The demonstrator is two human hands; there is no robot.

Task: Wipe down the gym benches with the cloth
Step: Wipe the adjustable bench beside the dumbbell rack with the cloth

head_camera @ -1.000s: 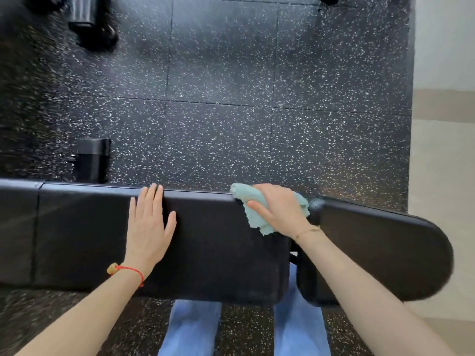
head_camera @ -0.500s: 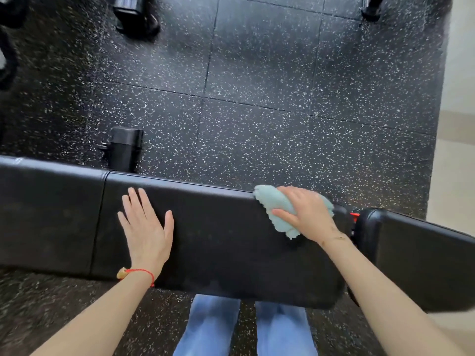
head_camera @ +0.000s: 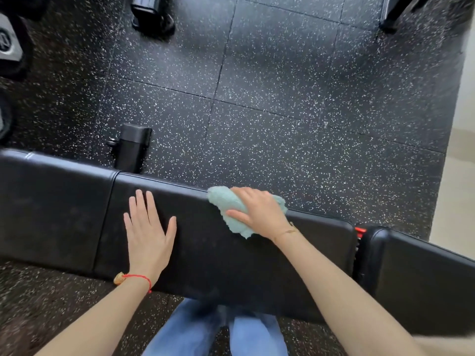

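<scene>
A: Head cam, only view we've got. What's the grip doing?

B: Right hand (head_camera: 259, 211) is down on a crumpled mint-green terry cloth (head_camera: 231, 211), fingers curled over it & thumb pinching its near fold, pressing it onto the long black padded vinyl gym bench (head_camera: 231, 258). Cloth sits at the pad's far edge, partly draped over the lip.

A: And the other one?

B: Left hand (head_camera: 147, 232) is flat on the same pad, fingers straight & spread, holding nothing, well to the left of the cloth. Thin red string bracelet (head_camera: 138, 278) on that wrist.

A: What's round the grip?

B: Just right of it the pad ends at a gap w/ a small red tab (head_camera: 360, 230), then a second black seat pad (head_camera: 424, 273). Beyond the grip, black speckled rubber floor tiles (head_camera: 282, 111). Left & beyond, a black metal bench foot (head_camera: 132, 147). Below, blue jeans legs (head_camera: 218, 330).

A: Step?

B: Mid-wipe along the far edge, I'd say. Next prob needs steady downward pressure while dragging the cloth toward the braced hand, then passes nearer the body; the seat pad right of the gap likely needs doing too.
</scene>
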